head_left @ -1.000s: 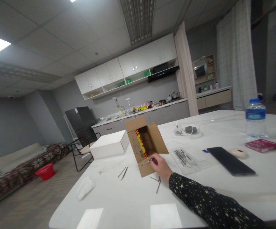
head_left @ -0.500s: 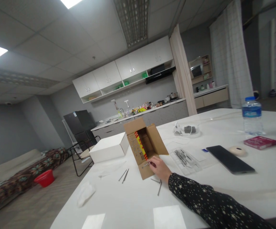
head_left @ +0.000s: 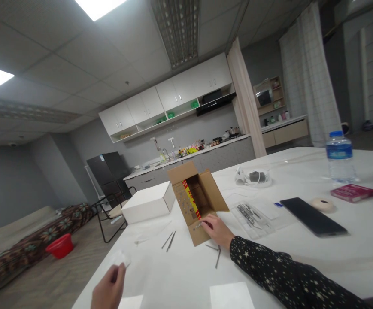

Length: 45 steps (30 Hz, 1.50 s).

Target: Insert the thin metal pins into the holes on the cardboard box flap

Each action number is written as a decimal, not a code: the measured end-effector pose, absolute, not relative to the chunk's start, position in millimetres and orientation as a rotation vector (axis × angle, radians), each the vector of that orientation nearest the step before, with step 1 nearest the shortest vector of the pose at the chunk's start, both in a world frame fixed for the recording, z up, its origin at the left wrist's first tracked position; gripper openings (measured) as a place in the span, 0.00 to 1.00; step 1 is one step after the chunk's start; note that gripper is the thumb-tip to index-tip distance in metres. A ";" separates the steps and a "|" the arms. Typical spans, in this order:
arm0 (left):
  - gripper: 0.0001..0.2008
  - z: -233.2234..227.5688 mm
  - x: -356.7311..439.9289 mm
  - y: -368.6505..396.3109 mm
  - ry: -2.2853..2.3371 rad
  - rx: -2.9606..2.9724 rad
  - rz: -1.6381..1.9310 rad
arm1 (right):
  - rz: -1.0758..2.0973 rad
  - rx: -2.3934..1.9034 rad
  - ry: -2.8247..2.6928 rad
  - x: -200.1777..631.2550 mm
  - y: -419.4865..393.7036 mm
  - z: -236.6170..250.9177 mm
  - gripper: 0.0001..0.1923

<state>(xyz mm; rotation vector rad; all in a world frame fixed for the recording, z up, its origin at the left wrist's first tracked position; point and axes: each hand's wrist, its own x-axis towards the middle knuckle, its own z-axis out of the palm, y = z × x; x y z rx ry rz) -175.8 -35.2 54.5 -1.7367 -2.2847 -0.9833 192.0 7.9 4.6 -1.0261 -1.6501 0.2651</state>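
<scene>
An open cardboard box [head_left: 183, 201] with a red and yellow printed strip stands tilted on the white table, small pale dots on its side and lower flap. My right hand [head_left: 217, 229] is closed at that lower flap, fingertips touching it; the thumb is partly hidden. At the lower left, my left hand [head_left: 109, 286] is closed, thumb and fingers together beside a crumpled whitish plastic piece [head_left: 118, 257]. A tiny dark thin tip shows at its fingertips, too small to name. Thin metal tools [head_left: 171, 241] lie between the hands, and others [head_left: 218, 256] below my right wrist.
Behind the box stands a white box [head_left: 147, 204]. To the right are a clear plastic case of metal tools [head_left: 250, 216], a black phone [head_left: 313, 216], a beige rounded object [head_left: 322, 204], a dark pink box [head_left: 353, 192], a water bottle [head_left: 340, 159] and a white cable coil [head_left: 253, 177].
My left hand has come into view at the lower left, over the crumpled plastic. My right hand stays at the box flap. The view has shifted slightly.
</scene>
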 end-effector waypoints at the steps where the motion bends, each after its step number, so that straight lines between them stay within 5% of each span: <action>1: 0.17 56.7 -169.6 -25.2 -2.136 -1.867 -0.979 | 0.267 -1.030 -1.650 192.2 9.0 3.9 0.12; 16: 0.16 15.4 -68.2 41.7 -2.093 -2.080 -0.862 | 0.282 -1.023 -1.682 191.9 16.7 -3.8 0.13; 32: 0.12 -3.2 -77.2 51.9 -2.080 -2.214 -0.617 | 0.120 -1.105 -2.073 205.1 -14.4 -14.5 0.07; 45: 0.10 -2.6 -72.6 52.1 -2.121 -2.238 -0.694 | 0.398 -1.315 -2.194 210.8 -26.0 2.2 0.10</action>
